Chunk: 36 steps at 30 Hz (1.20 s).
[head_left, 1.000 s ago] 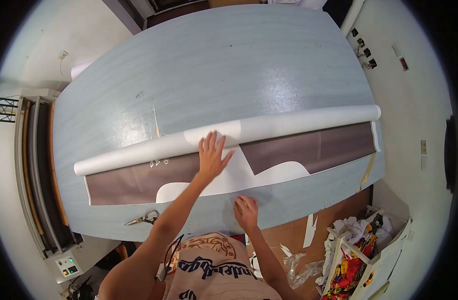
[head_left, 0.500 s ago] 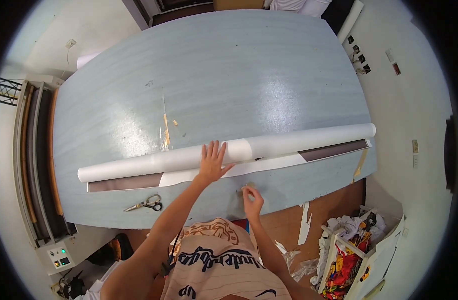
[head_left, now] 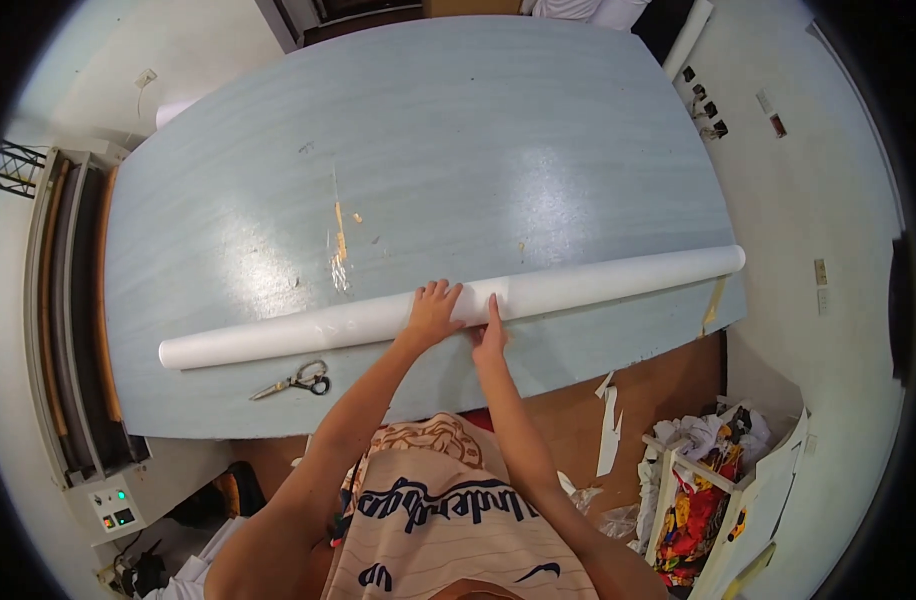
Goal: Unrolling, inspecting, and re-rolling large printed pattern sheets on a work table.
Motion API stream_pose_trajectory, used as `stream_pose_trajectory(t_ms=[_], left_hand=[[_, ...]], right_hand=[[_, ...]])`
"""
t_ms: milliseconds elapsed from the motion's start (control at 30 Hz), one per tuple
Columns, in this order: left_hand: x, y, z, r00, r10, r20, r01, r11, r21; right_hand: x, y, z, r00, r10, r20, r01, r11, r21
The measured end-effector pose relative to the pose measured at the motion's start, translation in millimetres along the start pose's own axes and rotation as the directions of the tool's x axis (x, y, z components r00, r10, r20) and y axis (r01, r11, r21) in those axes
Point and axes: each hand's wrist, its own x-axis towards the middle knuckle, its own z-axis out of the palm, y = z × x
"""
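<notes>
A long white paper roll lies slantwise across the near part of the blue-grey table, fully rolled up. My left hand rests on top of it near the middle, fingers stretched over the paper. Just right of that, my right hand touches the roll's near side, one finger pointing up along it and the others partly hidden. Whether a bit of tape lies under that finger is too small to tell. Scissors with dark handles lie on the table in front of the roll's left part.
The big table fills the middle, with worn tape marks on its top. A roller machine stands at the left. At the lower right is a wooden-framed bin of colourful scraps, with white paper strips on the floor.
The loose edge with its dark printed panels has been rolled in and no longer shows. My right hand, pinched before, has moved forward onto the roll; my left stays on it.
</notes>
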Motion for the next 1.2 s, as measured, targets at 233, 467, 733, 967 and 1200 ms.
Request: stream_pose_trajectory(t_ms=[233,467,733,967,1200], left_hand=[[24,-12,-1,0.959,-0.016,0.283,0.029,0.999,-0.042],[82,-18,12,0.849,0.108,0.518,-0.007,0.981,-0.192],[115,-14,19,0.753,0.089,0.652,0.031,0.985,-0.17],[117,4,26,0.814,0.132,0.566,0.056,0.951,-0.303],[105,-10,9,0.826,0.043,0.562,0.142,0.949,-0.281]], right_hand=[[-5,19,43,0.965,-0.087,-0.248,0.113,0.989,0.094],[3,20,16,0.973,-0.123,-0.198,0.151,0.98,0.132],[11,12,14,0.988,-0.041,-0.149,0.067,0.982,0.178],[25,10,-1,0.974,-0.215,-0.075,0.227,0.947,0.229],[-6,8,30,0.959,-0.167,-0.23,0.228,0.936,0.27]])
